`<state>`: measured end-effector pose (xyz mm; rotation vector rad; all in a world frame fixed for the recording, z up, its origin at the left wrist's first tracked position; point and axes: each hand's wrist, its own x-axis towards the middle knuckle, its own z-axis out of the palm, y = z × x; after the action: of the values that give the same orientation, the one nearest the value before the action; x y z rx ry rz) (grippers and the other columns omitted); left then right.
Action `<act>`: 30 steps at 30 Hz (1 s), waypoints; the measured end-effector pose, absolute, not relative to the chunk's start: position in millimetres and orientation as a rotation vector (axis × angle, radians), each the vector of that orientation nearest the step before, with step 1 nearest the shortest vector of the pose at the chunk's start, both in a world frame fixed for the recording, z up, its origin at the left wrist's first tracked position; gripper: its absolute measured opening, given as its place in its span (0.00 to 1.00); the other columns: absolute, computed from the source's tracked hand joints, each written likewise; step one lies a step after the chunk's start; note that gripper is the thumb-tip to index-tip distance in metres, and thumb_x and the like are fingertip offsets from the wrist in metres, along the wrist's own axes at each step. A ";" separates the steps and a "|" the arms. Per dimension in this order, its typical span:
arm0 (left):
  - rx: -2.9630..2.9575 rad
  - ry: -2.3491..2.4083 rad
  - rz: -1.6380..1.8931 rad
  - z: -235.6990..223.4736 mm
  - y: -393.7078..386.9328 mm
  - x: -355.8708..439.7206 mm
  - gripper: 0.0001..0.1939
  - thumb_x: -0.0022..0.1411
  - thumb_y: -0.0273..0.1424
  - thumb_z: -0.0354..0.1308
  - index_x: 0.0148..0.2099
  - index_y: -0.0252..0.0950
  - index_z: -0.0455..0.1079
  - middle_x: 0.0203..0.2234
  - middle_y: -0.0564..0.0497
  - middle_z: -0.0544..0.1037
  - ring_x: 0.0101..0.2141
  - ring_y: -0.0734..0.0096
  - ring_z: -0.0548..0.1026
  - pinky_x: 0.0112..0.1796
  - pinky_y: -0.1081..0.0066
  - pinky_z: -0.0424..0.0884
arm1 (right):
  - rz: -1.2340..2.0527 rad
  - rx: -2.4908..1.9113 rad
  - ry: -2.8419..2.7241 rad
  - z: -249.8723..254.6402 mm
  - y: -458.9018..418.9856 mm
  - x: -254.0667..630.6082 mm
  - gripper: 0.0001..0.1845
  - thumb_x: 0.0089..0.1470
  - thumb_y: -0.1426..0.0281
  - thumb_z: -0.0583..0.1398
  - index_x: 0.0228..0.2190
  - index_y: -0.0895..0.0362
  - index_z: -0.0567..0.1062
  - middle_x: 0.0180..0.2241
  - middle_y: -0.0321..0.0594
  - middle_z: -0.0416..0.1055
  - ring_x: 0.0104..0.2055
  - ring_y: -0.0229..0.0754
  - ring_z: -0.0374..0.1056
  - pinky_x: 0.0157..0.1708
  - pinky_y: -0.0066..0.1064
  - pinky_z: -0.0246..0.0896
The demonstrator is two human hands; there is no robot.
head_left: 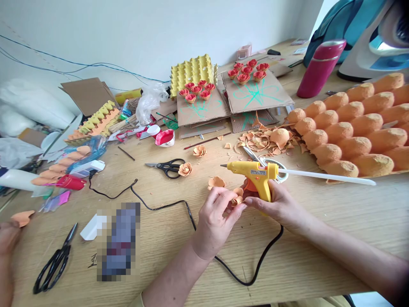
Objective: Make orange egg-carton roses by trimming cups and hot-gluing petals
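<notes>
My left hand (212, 226) pinches a small orange paper flower (237, 197) between thumb and fingers. In my right hand (286, 209) is a yellow hot glue gun (251, 169), its nozzle pointing left and a long white glue stick (329, 176) poking out at the back. The fingertips of both hands meet close to the flower. Just behind them lies an orange cup-shaped petal piece (216, 182). Two finished-looking orange flowers (185, 169) rest farther off, one touching black-handled scissors (168, 167). White-handled scissors (274, 166) lie partly hidden behind the glue gun.
An orange egg tray (348, 128) covers the right side, by torn scraps (255, 140). Red flowers stand on cardboard (258, 98) at the back. The gun's black cord (252, 282) loops across the table. At left, another person's hand (9, 236) holds an orange piece near black scissors (54, 264).
</notes>
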<state>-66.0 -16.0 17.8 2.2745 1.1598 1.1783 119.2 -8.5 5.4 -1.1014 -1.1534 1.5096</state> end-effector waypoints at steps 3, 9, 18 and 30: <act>2.302 1.151 1.168 17.1 -15.2 -67.1 0.04 0.65 0.27 0.61 0.43 0.35 0.71 0.37 0.50 0.73 0.31 0.79 0.75 0.33 0.80 0.78 | 1.535 -1.089 -1.133 8.7 -10.1 118.0 0.23 0.45 0.56 0.71 0.38 0.55 0.73 0.36 0.39 0.76 0.38 0.42 0.73 0.40 0.33 0.71; 2.243 1.135 1.201 18.0 -15.3 -65.8 0.06 0.64 0.26 0.62 0.44 0.34 0.72 0.37 0.50 0.74 0.32 0.79 0.76 0.35 0.80 0.79 | 1.495 -1.087 -1.149 14.7 -11.1 117.2 0.23 0.45 0.55 0.71 0.36 0.55 0.73 0.36 0.40 0.78 0.38 0.43 0.75 0.39 0.33 0.73; 1.971 1.111 1.189 20.0 -18.0 -62.4 0.11 0.63 0.22 0.61 0.48 0.37 0.73 0.40 0.50 0.74 0.35 0.77 0.78 0.31 0.81 0.81 | 1.296 -1.217 -1.262 22.6 -11.8 123.7 0.20 0.51 0.53 0.66 0.36 0.57 0.75 0.35 0.44 0.79 0.36 0.46 0.76 0.38 0.37 0.74; 2.050 1.102 1.176 18.3 -17.3 -66.3 0.12 0.63 0.20 0.61 0.47 0.38 0.72 0.39 0.51 0.77 0.36 0.77 0.78 0.32 0.82 0.80 | 1.317 -1.200 -1.212 20.6 -8.3 121.6 0.25 0.44 0.48 0.69 0.32 0.56 0.76 0.33 0.43 0.79 0.34 0.46 0.75 0.36 0.37 0.75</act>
<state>-66.3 -17.3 18.3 2.0500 1.1020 1.1763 121.6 -8.3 20.6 -1.2001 -1.2124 1.3169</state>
